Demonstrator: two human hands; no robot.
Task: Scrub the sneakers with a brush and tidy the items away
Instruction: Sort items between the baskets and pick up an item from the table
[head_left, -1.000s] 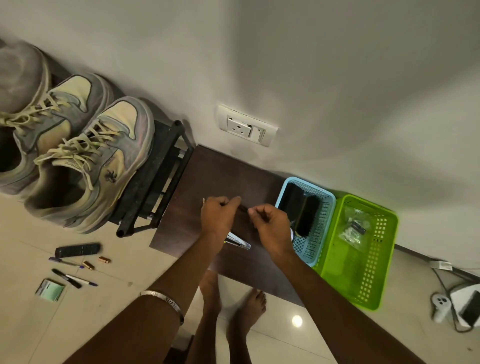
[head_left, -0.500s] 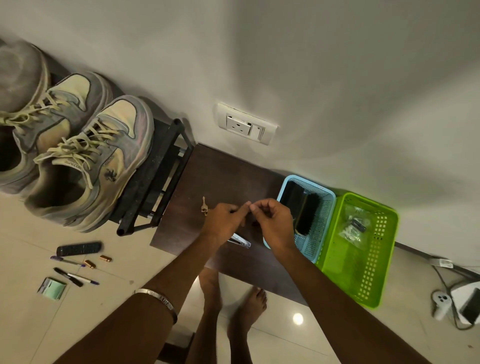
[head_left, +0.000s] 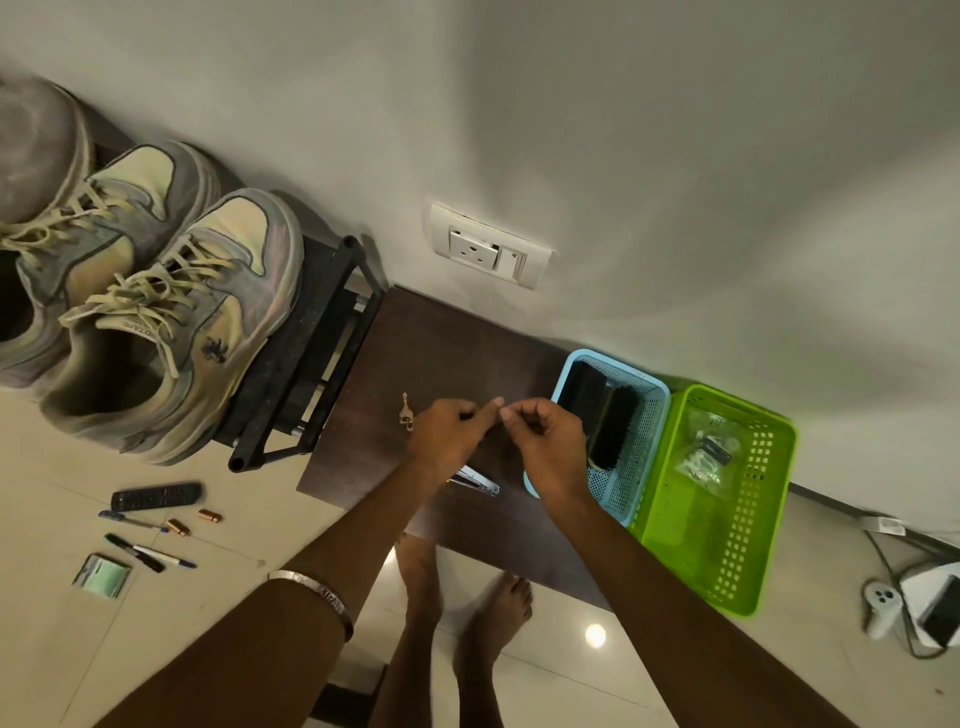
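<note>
Two worn grey-and-cream sneakers (head_left: 156, 322) stand on a black shoe rack (head_left: 306, 384) at the left. A black brush (head_left: 610, 421) lies in the blue basket (head_left: 647, 452) on the dark brown table (head_left: 447, 348). Over the table's middle, my left hand (head_left: 449, 431) and my right hand (head_left: 545, 441) meet at the fingertips. Together they pinch a small thin object, which is too small to make out. A small key (head_left: 406, 413) lies just left of my left hand. A metal tool (head_left: 478, 480) shows under my left wrist.
A green basket (head_left: 748, 545) with a plastic bag of small parts sits right of the blue one. On the floor at the left lie a remote (head_left: 156, 496), pens (head_left: 150, 556), two batteries (head_left: 192, 522) and a green packet (head_left: 101, 577). A controller (head_left: 880, 608) and cables lie far right. My bare feet are below the table.
Both hands shifted a little right and away from the key, which now lies uncovered. Their fingertips have come closer together.
</note>
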